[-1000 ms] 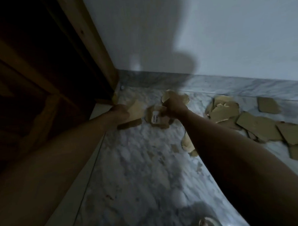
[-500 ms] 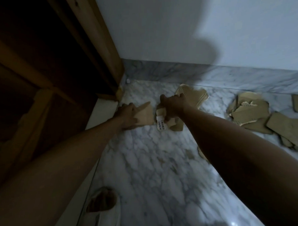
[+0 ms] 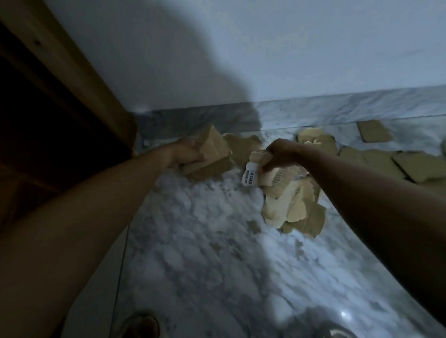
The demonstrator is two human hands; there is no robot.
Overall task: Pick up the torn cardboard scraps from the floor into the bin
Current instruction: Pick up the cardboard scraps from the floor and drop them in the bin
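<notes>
Brown cardboard scraps (image 3: 403,162) lie scattered on the marble floor (image 3: 207,258) along the skirting (image 3: 341,106), to the right of a wooden door frame (image 3: 69,73). Left hand (image 3: 183,155), fingers curled, grips a folded cardboard piece (image 3: 212,147) near the frame's foot. Right hand (image 3: 279,154), fingers closed, holds a bundle of scraps (image 3: 260,158) bearing a white barcode label (image 3: 250,175). Below it lies a torn pile (image 3: 294,209). A slipper (image 3: 139,331) shows at the lower edge. No bin is visible.
</notes>
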